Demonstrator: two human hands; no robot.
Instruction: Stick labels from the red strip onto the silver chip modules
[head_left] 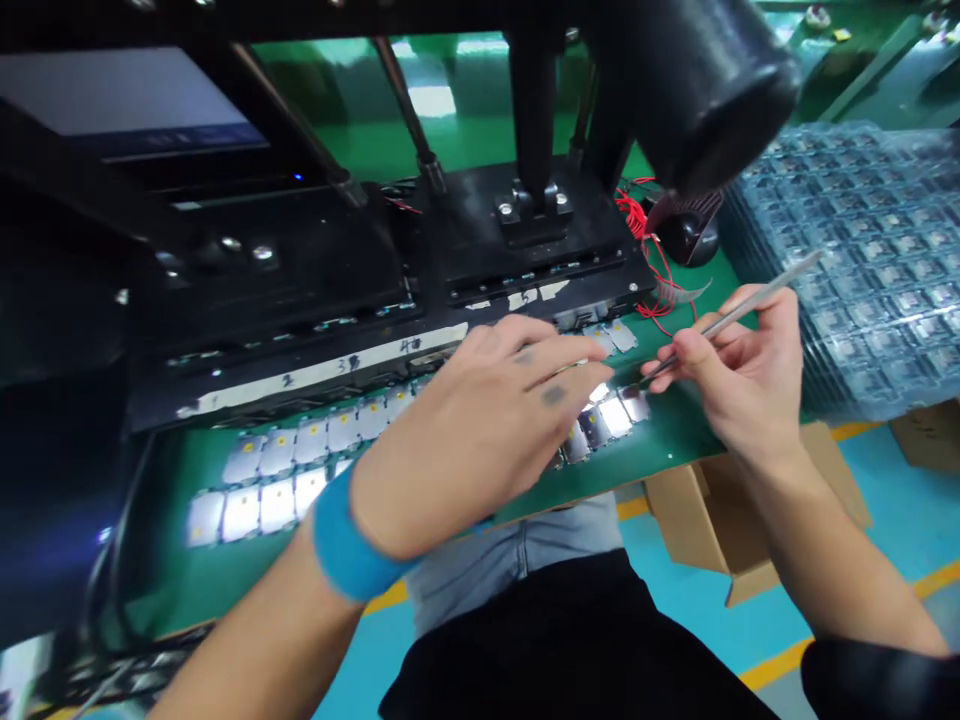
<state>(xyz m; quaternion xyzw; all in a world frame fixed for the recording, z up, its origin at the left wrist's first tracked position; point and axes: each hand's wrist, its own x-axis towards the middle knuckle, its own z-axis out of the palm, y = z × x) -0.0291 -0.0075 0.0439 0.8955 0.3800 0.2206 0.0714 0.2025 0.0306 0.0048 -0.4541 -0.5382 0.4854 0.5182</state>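
My left hand [487, 410], with a blue band on its wrist, reaches across the small silver plates [343, 428] lying in two rows on the green bench. Its fingers stretch to the right over the plates; the thumb is hidden, and so is any contact beneath the palm. In a pinch between thumb and fingers, my right hand [739, 370] grips a slim metal tool [757, 297] that looks like tweezers. The tool's lower tip points down to the left, close above the right end of the plates [616, 415]. I cannot tell whether it touches one.
Black fixtures [536, 235] with numbered tape stand directly behind the plates. Red wires [637, 215] lie loose at their right. A stack of clear plastic trays [870, 260] fills the right side. Below the bench edge sits an open cardboard box [686, 515].
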